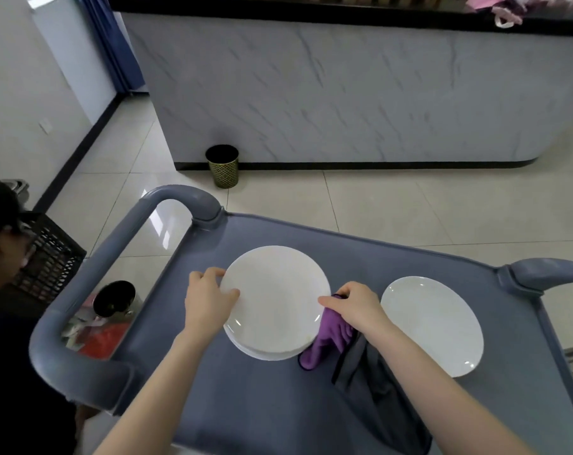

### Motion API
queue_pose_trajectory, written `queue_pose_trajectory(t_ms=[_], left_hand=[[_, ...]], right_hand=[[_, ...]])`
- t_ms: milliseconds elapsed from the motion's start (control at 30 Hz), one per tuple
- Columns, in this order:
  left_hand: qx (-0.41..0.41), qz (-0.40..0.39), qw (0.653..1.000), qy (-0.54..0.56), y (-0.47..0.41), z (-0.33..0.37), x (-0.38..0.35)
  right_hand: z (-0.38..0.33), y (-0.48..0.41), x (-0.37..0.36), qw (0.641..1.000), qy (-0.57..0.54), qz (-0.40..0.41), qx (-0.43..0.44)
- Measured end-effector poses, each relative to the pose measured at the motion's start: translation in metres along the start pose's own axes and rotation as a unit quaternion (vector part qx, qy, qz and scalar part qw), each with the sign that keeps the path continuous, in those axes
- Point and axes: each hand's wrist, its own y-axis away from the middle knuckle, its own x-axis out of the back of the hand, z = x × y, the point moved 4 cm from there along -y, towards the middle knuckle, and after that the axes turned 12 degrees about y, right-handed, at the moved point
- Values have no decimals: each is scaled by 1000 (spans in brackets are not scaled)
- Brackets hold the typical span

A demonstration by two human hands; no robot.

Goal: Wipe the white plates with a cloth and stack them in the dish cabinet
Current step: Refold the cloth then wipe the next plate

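Observation:
A stack of white plates (pixel 275 300) sits in the middle of the grey-blue cart top (pixel 245 405). My left hand (pixel 206 298) grips the top plate's left rim, thumb on the upper face. My right hand (pixel 354 307) holds a purple cloth (pixel 328 339) against the stack's right rim, thumb touching the plate. The cloth hangs down beside the stack. A single white plate (pixel 433 325) lies to the right, apart from both hands.
A grey cloth (pixel 370 389) lies on the cart under my right forearm. Cart handles (pixel 91 280) curve up at the left and right. A person (pixel 2 290) sits at the left. A gold bin (pixel 222 165) stands by the marble counter (pixel 344 93).

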Motion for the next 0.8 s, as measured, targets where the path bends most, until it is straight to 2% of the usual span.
queue_pose_trajectory(t_ms=[267,500,567,667,800], left_hand=[[8,-37,997,72,-5,-6,12],[-19,-69,988,139,-2,4,19],[-14,-106,972,207,3,10,17],[-3,-170,931,323,21,23,3],[21,-178,881,438,36,47,-30]], right_hand=[[2,1,-15,997,-58,13,-51],[5,16,-16,990,-138,20,-34],[8,22,-8,983,-180,14,-26],[13,30,10,968,-248,18,-29],[27,43,40,954,-294,48,-44]])
